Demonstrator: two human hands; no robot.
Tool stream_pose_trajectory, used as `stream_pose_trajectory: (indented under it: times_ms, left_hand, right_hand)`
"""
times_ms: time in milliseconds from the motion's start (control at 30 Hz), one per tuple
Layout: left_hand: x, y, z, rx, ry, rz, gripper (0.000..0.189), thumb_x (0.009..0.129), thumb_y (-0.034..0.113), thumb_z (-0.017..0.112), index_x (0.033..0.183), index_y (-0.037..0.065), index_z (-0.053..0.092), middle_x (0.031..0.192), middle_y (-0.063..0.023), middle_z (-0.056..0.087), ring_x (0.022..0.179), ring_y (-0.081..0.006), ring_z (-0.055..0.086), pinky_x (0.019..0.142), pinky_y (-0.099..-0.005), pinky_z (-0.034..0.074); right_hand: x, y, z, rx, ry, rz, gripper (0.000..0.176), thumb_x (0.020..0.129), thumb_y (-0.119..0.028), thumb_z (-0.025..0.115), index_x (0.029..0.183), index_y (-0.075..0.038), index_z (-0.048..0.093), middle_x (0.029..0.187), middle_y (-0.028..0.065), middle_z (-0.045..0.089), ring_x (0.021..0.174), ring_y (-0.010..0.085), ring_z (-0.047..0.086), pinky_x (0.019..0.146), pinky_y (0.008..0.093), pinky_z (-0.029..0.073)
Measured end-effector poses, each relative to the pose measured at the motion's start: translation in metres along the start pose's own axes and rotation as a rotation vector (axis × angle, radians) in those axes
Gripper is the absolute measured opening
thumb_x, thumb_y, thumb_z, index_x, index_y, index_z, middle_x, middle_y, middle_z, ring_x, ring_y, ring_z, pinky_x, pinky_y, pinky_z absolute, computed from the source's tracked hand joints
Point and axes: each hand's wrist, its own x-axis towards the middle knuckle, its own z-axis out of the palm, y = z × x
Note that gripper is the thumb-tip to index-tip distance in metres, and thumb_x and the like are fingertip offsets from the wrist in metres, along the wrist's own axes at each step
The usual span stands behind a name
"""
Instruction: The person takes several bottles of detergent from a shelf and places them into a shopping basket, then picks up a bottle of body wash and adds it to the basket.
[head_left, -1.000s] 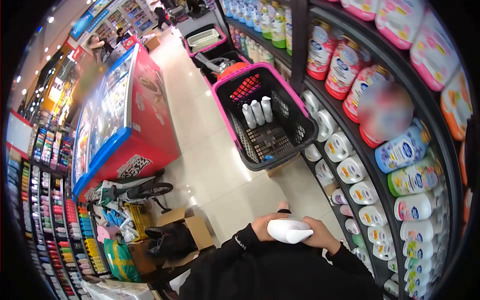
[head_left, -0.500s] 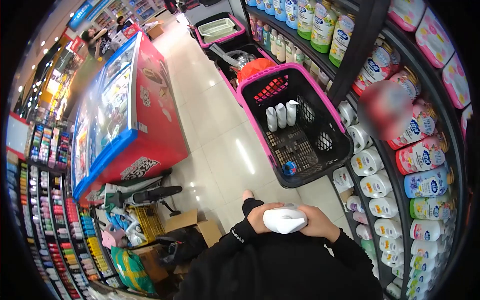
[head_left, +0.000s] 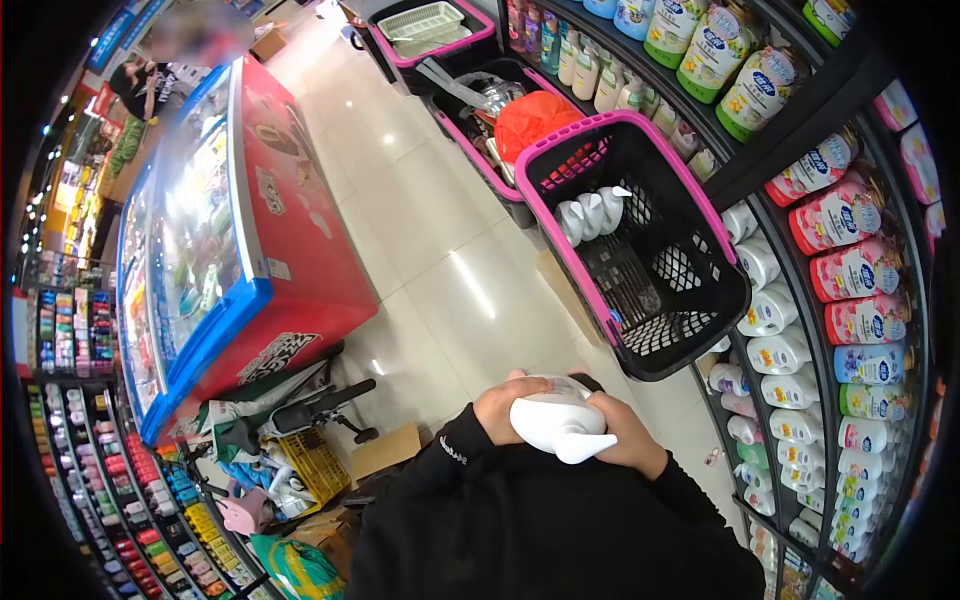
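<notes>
I hold a white pump bottle in front of my black top, its spout facing lower right. My left hand is wrapped round one side of it. On the other side my right hand grips it, fingers partly hidden behind the bottle. Beyond my hands is a black shopping basket with a pink rim. Several white bottles stand together in it, at least one with a pump spout. A small blue item barely shows by the basket's near left corner.
To the right, shelves carry white jugs and colourful refill pouches. A red freezer stands left, with a parked bike before it. More baskets, one holding a red bag, line the aisle. A person is far left.
The view has shifted, so the basket appears farther right. In my hands the bottle has tilted, showing more of its body and pump head. Both hands still hold it.
</notes>
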Motion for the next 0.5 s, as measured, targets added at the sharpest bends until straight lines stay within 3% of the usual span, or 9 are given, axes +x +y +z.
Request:
stream_pose_trajectory:
  times_ms: [433, 500]
  left_hand:
    - [0.117, -0.005, -0.032, -0.135, -0.193, 0.030, 0.053, 0.054, 0.012, 0.073, 0.099, 0.001, 0.047, 0.102, -0.0160, 0.052, 0.093, -0.0267, 0.052, 0.078, -0.0321, 0.043]
    - [0.143, -0.008, -0.036, -0.049, -0.237, 0.097, 0.052, 0.055, 0.013, 0.073, 0.098, 0.001, 0.048, 0.101, -0.0162, 0.052, 0.093, -0.0272, 0.052, 0.077, -0.0323, 0.043]
  right_hand:
    - [0.056, 0.008, -0.058, 0.046, 0.170, 0.095, 0.033, 0.057, -0.012, 0.063, 0.084, -0.002, 0.047, 0.077, 0.0148, 0.053, 0.072, 0.0296, 0.053, 0.061, 0.0339, 0.041]
    - [0.067, 0.014, -0.072, 0.027, 0.161, 0.075, 0.038, 0.055, -0.019, 0.069, 0.080, -0.002, 0.045, 0.073, 0.0107, 0.050, 0.066, 0.0204, 0.051, 0.058, 0.0289, 0.040]
